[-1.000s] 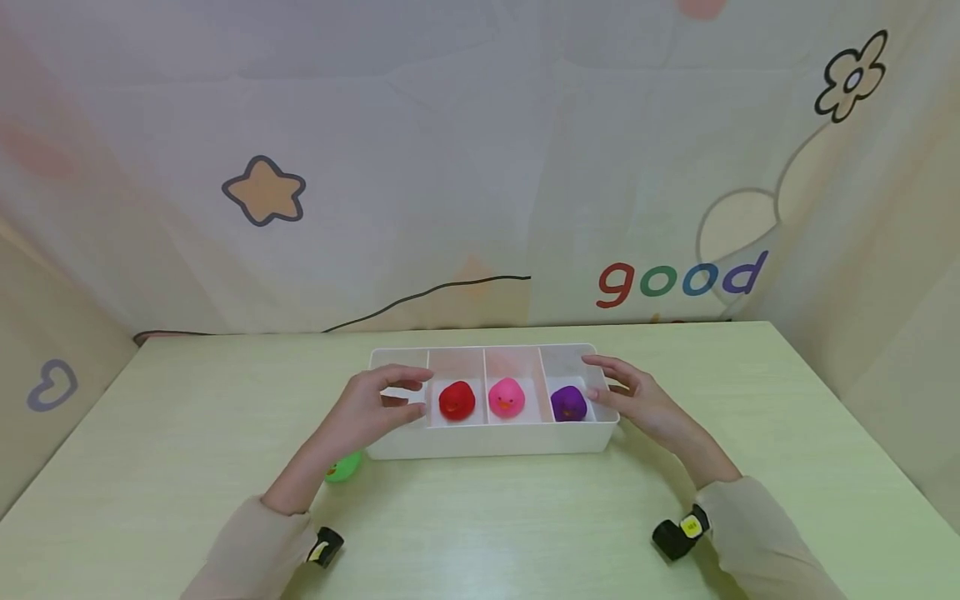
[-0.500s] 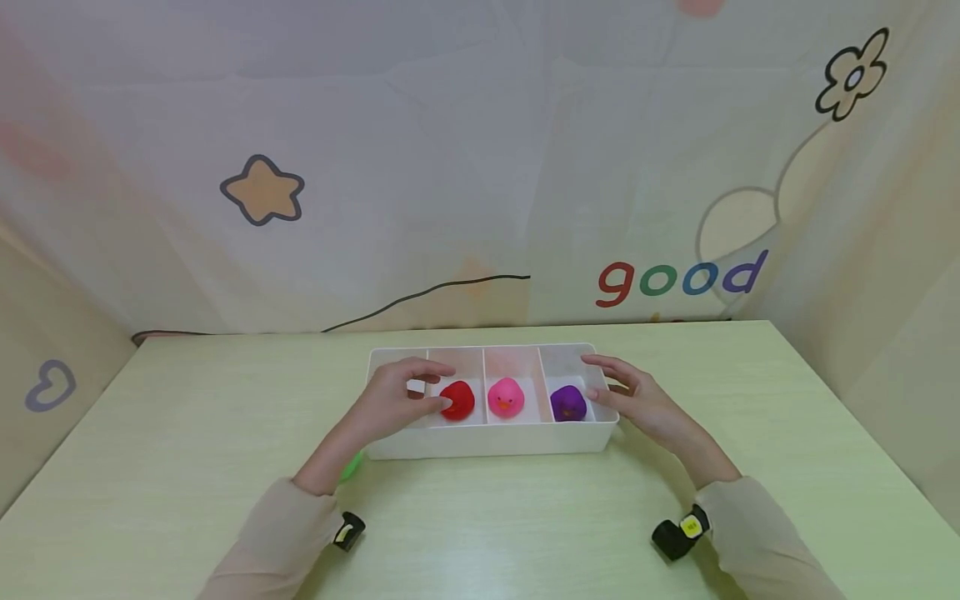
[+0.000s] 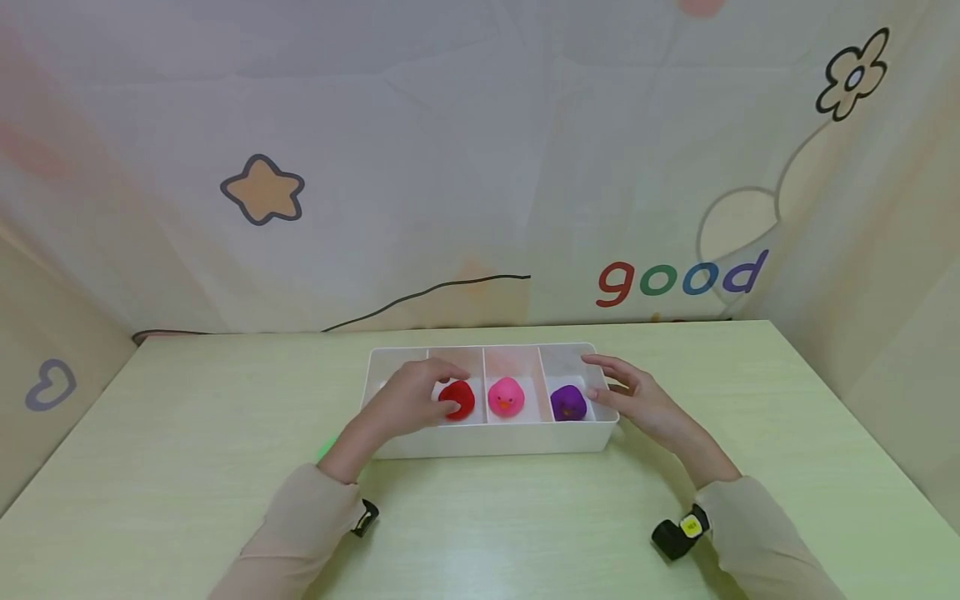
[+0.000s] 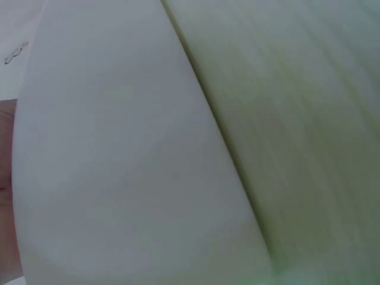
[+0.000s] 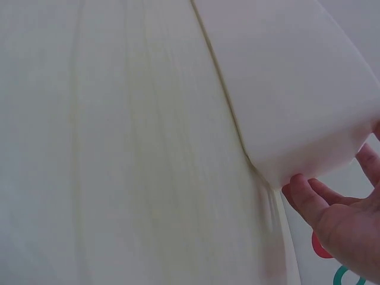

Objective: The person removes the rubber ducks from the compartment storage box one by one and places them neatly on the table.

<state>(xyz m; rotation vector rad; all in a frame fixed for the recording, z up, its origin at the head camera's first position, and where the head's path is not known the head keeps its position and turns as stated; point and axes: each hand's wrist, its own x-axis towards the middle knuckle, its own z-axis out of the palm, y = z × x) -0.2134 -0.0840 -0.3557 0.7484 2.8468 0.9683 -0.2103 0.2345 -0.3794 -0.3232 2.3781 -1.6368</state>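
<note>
Three compartments of the white tray (image 3: 491, 443) on the table (image 3: 517, 525) keep a red toy (image 3: 463, 396), pink duck (image 3: 506, 397) and purple toy (image 3: 567, 403) separate. In the second from left, the left hand (image 3: 405, 402) curls its fingers round the red toy; firmness I cannot tell. The right hand (image 3: 637, 392), fingers parted and relaxed, probably steadies the tray's end; only the right wrist view shows fingertips by its outer wall.

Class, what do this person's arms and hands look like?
The left sleeve and right sleeve are plain beige. Each has a black device beside it; the right one bears a yellow label. Left grip and right grip wear no gloves.
</note>
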